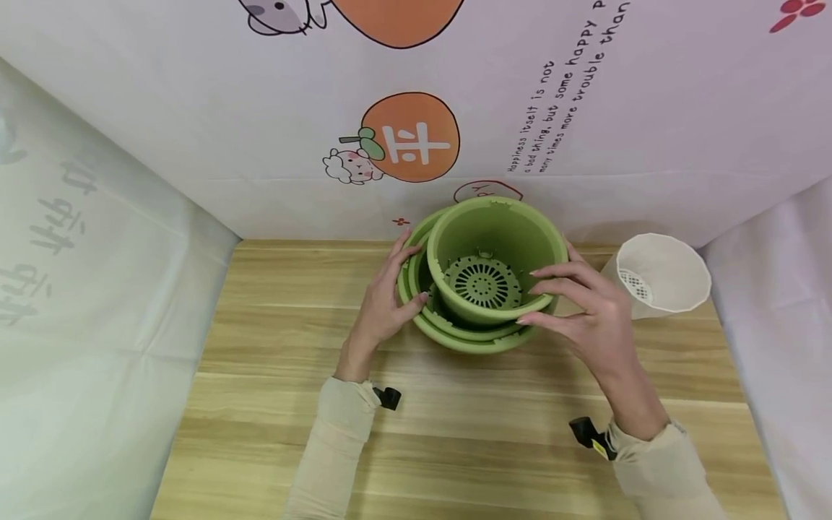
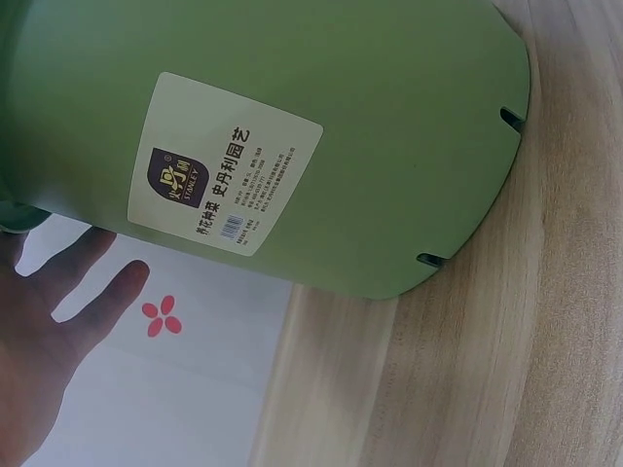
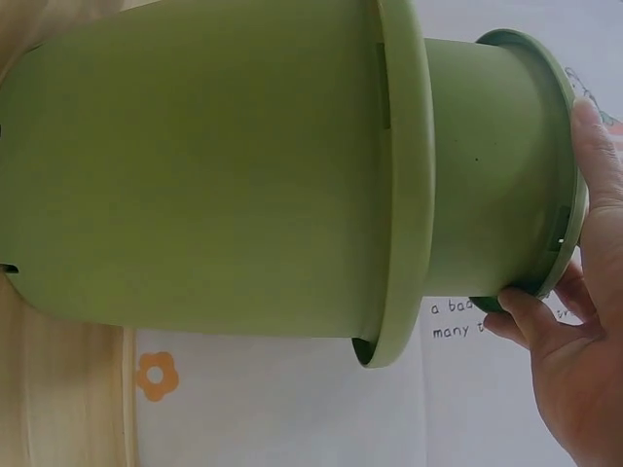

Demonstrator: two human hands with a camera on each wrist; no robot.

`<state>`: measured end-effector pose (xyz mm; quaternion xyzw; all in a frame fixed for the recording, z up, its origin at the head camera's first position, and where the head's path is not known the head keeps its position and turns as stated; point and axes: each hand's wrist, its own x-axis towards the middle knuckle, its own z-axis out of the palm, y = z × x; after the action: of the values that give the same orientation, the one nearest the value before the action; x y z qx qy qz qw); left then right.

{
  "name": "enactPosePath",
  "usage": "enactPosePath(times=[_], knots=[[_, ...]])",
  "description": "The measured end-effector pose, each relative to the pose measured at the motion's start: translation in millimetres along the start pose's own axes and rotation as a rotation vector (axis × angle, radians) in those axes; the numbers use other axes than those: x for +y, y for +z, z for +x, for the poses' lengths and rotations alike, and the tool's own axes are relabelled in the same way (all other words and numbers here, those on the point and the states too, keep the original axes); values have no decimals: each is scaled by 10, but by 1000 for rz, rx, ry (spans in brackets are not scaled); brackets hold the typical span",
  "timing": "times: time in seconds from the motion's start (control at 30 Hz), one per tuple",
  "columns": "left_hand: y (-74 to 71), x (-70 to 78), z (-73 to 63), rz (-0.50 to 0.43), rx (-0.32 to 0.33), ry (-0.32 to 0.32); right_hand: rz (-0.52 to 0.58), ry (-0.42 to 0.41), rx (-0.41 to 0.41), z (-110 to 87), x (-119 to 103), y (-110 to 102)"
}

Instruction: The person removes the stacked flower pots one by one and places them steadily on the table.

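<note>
Several green plastic flowerpots stand nested on the wooden table. The outer flowerpot shows its thick rim, with another rim just inside it. My left hand grips these rims from the left, thumb over the edge and fingers outside. The inner flowerpot sticks up above the others, its slotted bottom visible. My right hand holds its rim from the right, some fingers reaching over the edge. In the right wrist view its wall rises well out of the larger pot. A white label is on the outer pot's side.
A white pot with a perforated bottom stands at the back right, close by my right hand. A printed white cloth hangs behind the table, with pale cloth at both sides. Small black cameras sit on both wrists.
</note>
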<state>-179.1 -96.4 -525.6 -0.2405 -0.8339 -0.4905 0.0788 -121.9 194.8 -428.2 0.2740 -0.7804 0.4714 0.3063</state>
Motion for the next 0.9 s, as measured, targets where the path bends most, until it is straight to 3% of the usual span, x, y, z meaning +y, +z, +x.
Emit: enactPosePath(times=[0.9], knots=[[-14,-20,34,17,-10,-35,70,-26,112,194,-138,-69]])
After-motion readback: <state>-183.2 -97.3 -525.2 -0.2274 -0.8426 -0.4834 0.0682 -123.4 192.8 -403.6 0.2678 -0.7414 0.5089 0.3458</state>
